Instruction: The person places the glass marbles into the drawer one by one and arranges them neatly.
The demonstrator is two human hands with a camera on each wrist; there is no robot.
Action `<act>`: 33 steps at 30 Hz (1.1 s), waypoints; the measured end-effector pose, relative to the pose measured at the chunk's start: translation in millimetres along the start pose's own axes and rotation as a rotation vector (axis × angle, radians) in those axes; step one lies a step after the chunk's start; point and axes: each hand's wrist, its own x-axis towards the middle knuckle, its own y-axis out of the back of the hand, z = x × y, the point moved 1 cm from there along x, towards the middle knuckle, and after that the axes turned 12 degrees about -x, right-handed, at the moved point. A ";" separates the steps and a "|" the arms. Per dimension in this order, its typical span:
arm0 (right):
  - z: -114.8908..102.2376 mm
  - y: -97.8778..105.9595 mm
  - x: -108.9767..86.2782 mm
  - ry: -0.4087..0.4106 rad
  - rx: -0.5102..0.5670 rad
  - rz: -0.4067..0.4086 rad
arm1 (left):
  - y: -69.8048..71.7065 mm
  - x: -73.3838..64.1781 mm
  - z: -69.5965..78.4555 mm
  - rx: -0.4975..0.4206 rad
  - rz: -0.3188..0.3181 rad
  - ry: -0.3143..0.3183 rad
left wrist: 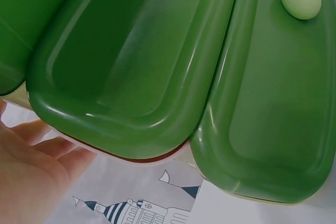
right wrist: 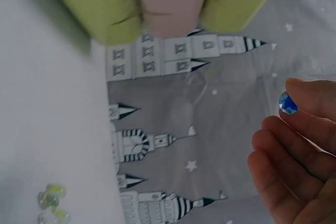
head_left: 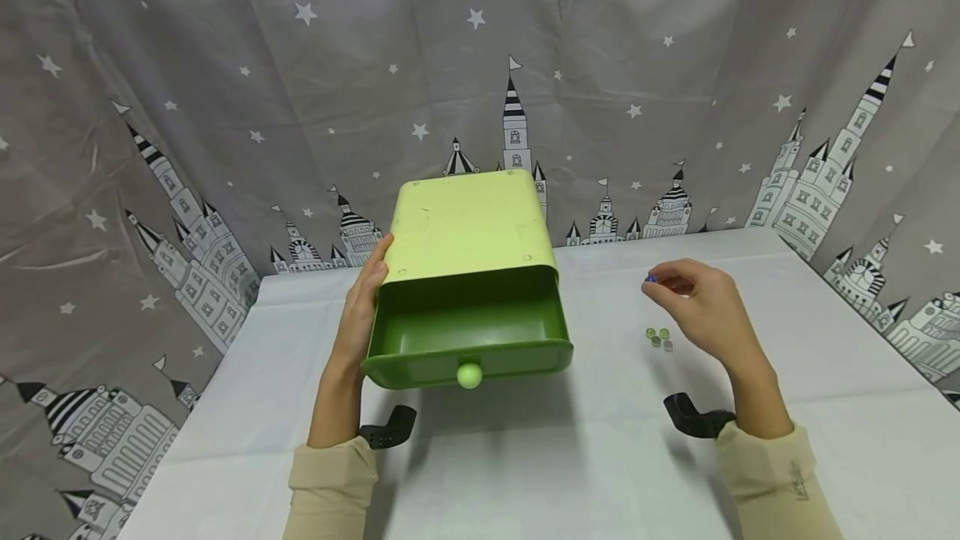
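A small drawer cabinet (head_left: 472, 219) with a pale yellow top stands on the white cloth. Its green top drawer (head_left: 472, 361) is pulled out, with a round light-green knob (head_left: 469, 375) on its front. My left hand (head_left: 360, 319) rests along the cabinet's left side, fingers extended; in the left wrist view its fingertips are partly hidden by the cabinet. To the right, my right hand (head_left: 701, 307) pinches a blue glass marble (right wrist: 287, 103) between thumb and forefinger, raised above the cloth. Several clear and yellow-green marbles (head_left: 657, 339) lie below that hand.
A white cloth (head_left: 615, 457) covers the table. Behind it hangs a grey curtain (head_left: 450, 40) printed with stars and castles. The cabinet's side shows yellow and pink tiers (right wrist: 173, 3) in the right wrist view. Each wrist wears a black camera mount (head_left: 697, 417).
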 end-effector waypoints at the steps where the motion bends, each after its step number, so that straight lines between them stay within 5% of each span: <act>1: -2.6 2.0 -0.7 0.002 0.013 0.000 | -0.2 0.0 -0.1 0.002 0.000 0.001; 9: -24.2 9.5 -4.7 -0.012 0.242 -0.016 | -1.1 -0.3 -1.0 0.009 -0.002 0.013; 23: -77.1 -4.0 -14.1 0.102 0.494 -0.065 | -2.5 1.2 -2.8 -0.015 -0.012 0.000; 33: -104.0 -15.2 -22.0 0.217 0.670 -0.029 | -0.5 -0.5 -2.5 -0.019 -0.009 0.002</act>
